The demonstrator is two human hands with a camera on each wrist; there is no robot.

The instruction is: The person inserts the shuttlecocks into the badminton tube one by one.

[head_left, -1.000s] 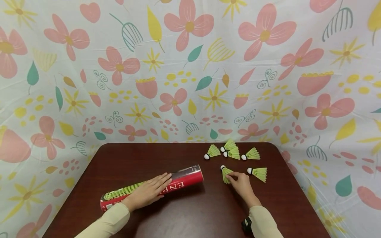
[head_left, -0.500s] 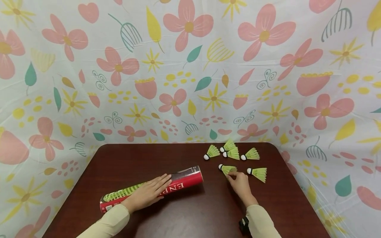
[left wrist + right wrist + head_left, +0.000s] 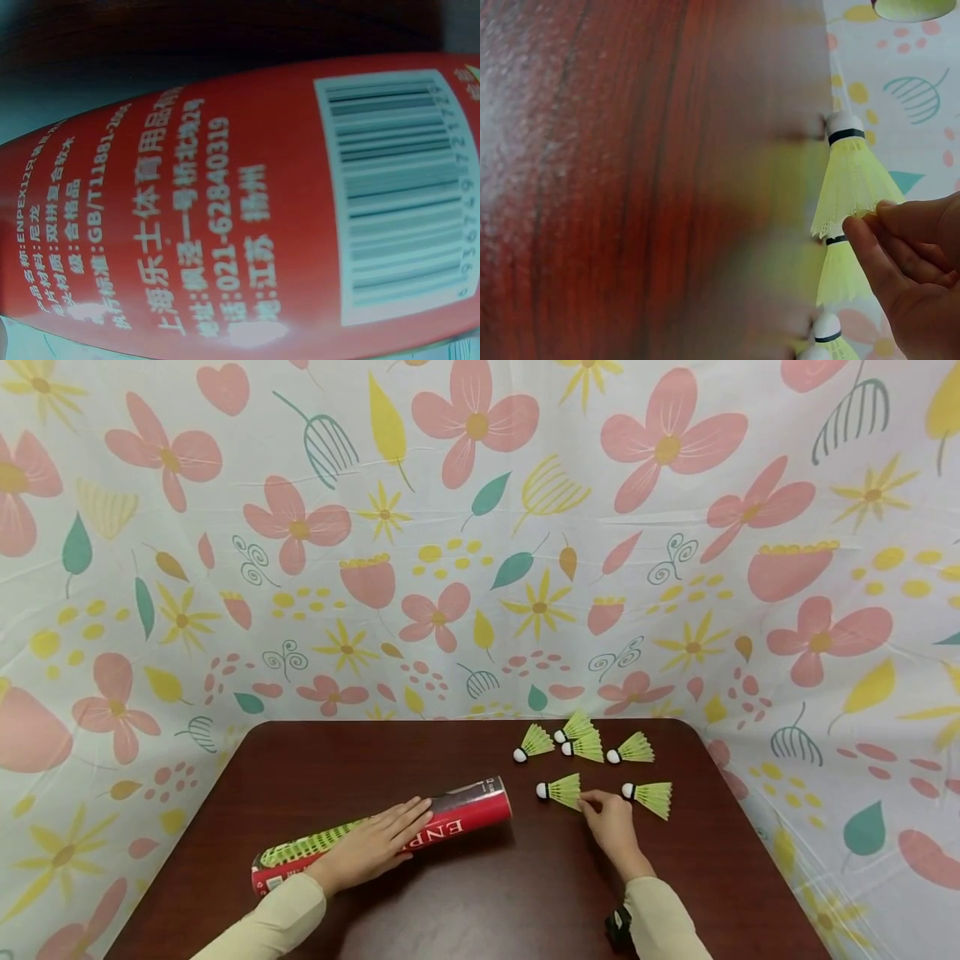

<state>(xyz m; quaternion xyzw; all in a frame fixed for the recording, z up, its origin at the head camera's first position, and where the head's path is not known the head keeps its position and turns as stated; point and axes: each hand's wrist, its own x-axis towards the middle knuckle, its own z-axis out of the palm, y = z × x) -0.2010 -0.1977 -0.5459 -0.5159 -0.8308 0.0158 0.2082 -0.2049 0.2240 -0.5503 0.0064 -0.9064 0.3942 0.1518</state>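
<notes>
My left hand (image 3: 371,846) rests across a red shuttlecock tube (image 3: 474,812), fingers lying straight along its top and thumb at the near side. The tube lies slanted on the table, with yellow-green shuttlecocks (image 3: 303,849) showing through its window. Printed text and a barcode (image 3: 397,195) fill the left wrist view. My right hand (image 3: 611,828) pinches the feather rim of a yellow shuttlecock (image 3: 562,791) between thumb and forefinger. Its white cork points left toward the tube. In the right wrist view, the same shuttlecock (image 3: 855,176) hangs from the fingertips.
Another shuttlecock (image 3: 652,797) lies just right of the held one. Several more, including one at the left (image 3: 534,742) and one at the right (image 3: 633,749), lie near the back edge of the dark wooden table (image 3: 450,918). A flowered curtain (image 3: 480,568) hangs behind.
The pinched shuttlecock has swung from pointing away to pointing left, and its cork has shifted left. My right hand has moved slightly with it. The left hand and tube stay put.
</notes>
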